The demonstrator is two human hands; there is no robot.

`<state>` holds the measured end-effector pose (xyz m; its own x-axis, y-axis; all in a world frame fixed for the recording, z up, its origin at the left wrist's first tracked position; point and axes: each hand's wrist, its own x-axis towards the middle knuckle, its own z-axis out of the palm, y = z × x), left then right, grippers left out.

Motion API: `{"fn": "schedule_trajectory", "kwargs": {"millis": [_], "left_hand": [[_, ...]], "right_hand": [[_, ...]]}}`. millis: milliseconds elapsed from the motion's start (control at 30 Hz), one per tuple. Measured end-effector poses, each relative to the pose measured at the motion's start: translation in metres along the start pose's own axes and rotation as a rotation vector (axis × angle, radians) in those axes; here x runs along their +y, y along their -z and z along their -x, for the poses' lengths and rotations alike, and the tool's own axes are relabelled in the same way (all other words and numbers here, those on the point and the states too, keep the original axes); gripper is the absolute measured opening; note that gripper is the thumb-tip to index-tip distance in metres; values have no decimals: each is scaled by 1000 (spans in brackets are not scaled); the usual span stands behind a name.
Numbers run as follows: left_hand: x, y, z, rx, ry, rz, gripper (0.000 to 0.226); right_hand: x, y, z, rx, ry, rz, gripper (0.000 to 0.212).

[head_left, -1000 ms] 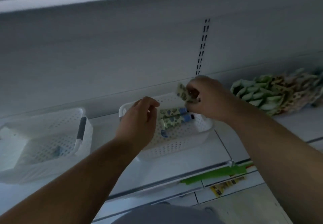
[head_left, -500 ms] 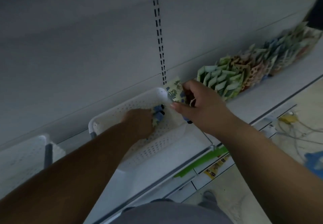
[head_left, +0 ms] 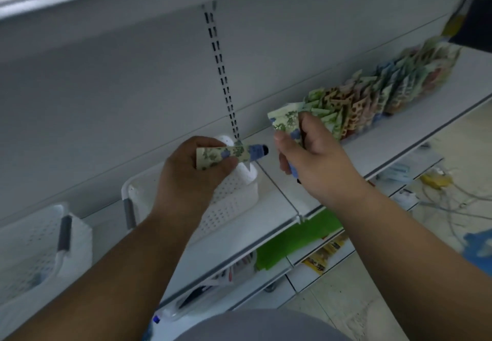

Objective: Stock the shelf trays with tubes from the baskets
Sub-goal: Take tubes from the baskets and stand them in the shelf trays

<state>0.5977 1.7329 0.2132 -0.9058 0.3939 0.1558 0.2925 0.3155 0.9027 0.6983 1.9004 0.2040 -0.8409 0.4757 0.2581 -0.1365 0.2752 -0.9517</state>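
My left hand (head_left: 186, 173) grips a floral cream tube with a blue cap (head_left: 234, 153), held level above the white perforated basket (head_left: 231, 194) on the shelf. My right hand (head_left: 314, 165) holds a bunch of similar floral tubes (head_left: 286, 122), their flat ends pointing up. It hovers over the shelf just right of the basket. A long row of upright tubes (head_left: 372, 101) in green, orange and blue patterns stands along the shelf to the right. My left hand and arm hide most of the basket's inside.
A second white basket with a grey handle (head_left: 45, 245) sits at the far left on the shelf (head_left: 279, 197). A slotted upright (head_left: 221, 74) runs up the back wall. Green packs (head_left: 295, 239) lie on a lower shelf. Cables (head_left: 436, 181) lie on the floor at right.
My left hand has come up out of the basket holding a tube. My right hand has moved right with its tubes, toward the row. The view has swung right.
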Motion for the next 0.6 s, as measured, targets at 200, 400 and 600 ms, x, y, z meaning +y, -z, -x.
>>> {"fn": "schedule_trajectory", "kwargs": {"millis": [200,400,600], "left_hand": [[31,-98,25,-167,-14,89,19],[84,-250,72,-399,-64,206,9],[134,-371,96,-563,-65,291,18]], "right_hand": [[2,94,39,102,-35,28,13],[14,246,80,276,-68,197,11],[27,381,82,376,-102,366,19]]}}
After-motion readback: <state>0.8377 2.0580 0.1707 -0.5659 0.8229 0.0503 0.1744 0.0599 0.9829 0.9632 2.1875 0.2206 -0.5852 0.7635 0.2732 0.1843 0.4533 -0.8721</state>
